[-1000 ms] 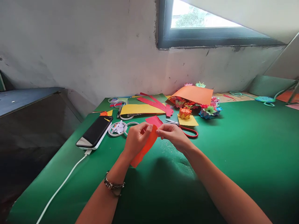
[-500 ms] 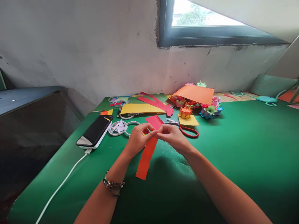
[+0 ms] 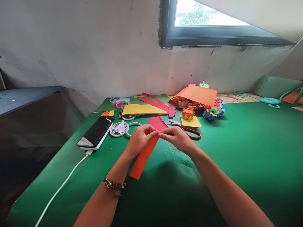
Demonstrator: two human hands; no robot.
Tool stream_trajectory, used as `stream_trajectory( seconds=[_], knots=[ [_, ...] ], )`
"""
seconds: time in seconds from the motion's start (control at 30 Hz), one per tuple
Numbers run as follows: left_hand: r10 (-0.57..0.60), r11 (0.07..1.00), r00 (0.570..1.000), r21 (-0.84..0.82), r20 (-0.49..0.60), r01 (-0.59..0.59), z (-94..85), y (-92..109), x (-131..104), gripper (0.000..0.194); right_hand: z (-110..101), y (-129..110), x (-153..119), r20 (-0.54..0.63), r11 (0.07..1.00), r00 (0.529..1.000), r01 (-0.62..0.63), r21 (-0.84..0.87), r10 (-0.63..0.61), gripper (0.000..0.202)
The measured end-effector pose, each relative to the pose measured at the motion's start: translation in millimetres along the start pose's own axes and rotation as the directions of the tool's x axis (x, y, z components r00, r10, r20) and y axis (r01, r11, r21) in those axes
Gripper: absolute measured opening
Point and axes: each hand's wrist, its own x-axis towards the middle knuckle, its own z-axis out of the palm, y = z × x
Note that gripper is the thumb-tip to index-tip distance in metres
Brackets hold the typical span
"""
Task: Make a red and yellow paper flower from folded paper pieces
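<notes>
An orange paper strip (image 3: pixel 144 159) hangs down from between my hands, its lower end pointing toward me and to the left. My left hand (image 3: pixel 139 138) pinches the strip's upper end between thumb and fingers. My right hand (image 3: pixel 176 138) meets it there, thumb and forefinger pressed together at the same end of the strip. Just behind the fingertips lies a red paper piece (image 3: pixel 157 123). Red-handled scissors (image 3: pixel 193 133) lie beyond my right hand, blades pointing left. What the fingertips cover is hidden.
A phone on a white power bank (image 3: pixel 96 132) with a cable lies left, beside tape rolls (image 3: pixel 118 129). Behind are yellow paper (image 3: pixel 142 109), red strips (image 3: pixel 153 103), a small orange paper flower (image 3: pixel 188 113) and more paper flowers (image 3: pixel 214 112) under an orange sheet (image 3: pixel 196 94).
The strip's lower end has swung left and slightly up. My right fingers have straightened a little, while both hands stay together in nearly the same place.
</notes>
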Motion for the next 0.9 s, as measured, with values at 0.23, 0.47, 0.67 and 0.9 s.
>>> stream_trajectory(
  seconds=[0.23, 0.47, 0.67, 0.9],
  knots=[
    [-0.025, 0.998, 0.999, -0.060, -0.020, 0.024, 1.2, -2, 0, 0.025, 3, -1, -1, -0.037, 0.992, 0.999, -0.027, 0.126, 0.032, 0.029],
    [-0.172, 0.968, 0.985, -0.188, -0.029, 0.164, 2.2, -1, 0, 0.028, 9, -3, -1, -0.083, 0.969, 0.995, -0.041, 0.243, 0.063, 0.030],
    [-0.187, 0.958, 0.982, -0.221, 0.008, 0.184, 1.8, 3, 0, 0.027, 11, -2, -1, -0.115, 0.974, 0.992, -0.017, 0.226, 0.044, 0.031],
    [-0.187, 0.962, 0.982, -0.200, 0.014, 0.186, -0.5, 5, 0, 0.024, 7, 0, 0, 0.027, 0.988, 1.000, -0.018, 0.151, 0.014, 0.032]
  ],
)
